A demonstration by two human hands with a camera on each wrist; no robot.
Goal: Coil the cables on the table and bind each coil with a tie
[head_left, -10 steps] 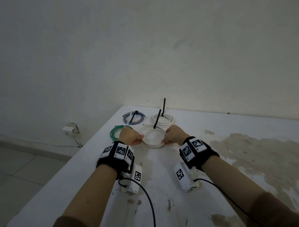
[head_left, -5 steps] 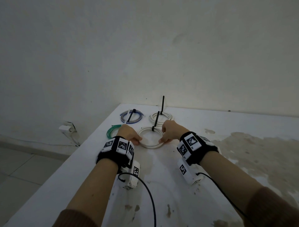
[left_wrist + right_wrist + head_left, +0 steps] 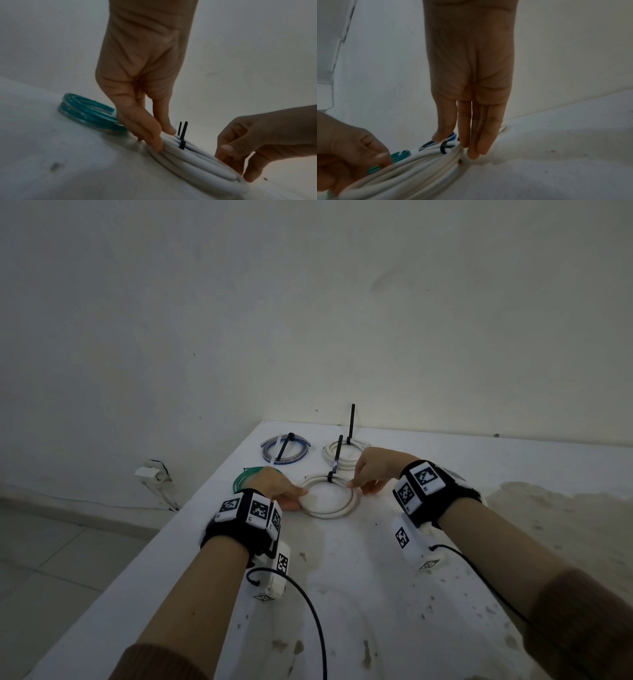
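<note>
A white cable coil (image 3: 329, 513) bound by a black tie (image 3: 335, 460) lies flat on the white table (image 3: 376, 594). My left hand (image 3: 277, 489) holds its left rim; in the left wrist view the left hand (image 3: 159, 138) has thumb and fingertips on the coil (image 3: 197, 159) beside the upright tie (image 3: 182, 140). My right hand (image 3: 363, 484) holds the right rim. In the right wrist view its straight fingers (image 3: 474, 148) stand outside the coil (image 3: 419, 166); the left wrist view shows its thumb on the rim's other side.
Behind the held coil lie a second tied white coil (image 3: 329, 455), a tied blue coil (image 3: 274, 455) and a green coil (image 3: 241, 479) close to my left hand. The table's left edge drops to the floor, with a wall socket (image 3: 150, 472) beyond. Worn patches mark the right side.
Both hands have kept hold of the white coil. It has come down flat on the table, and my right hand has shifted round toward the rim's far right side.
</note>
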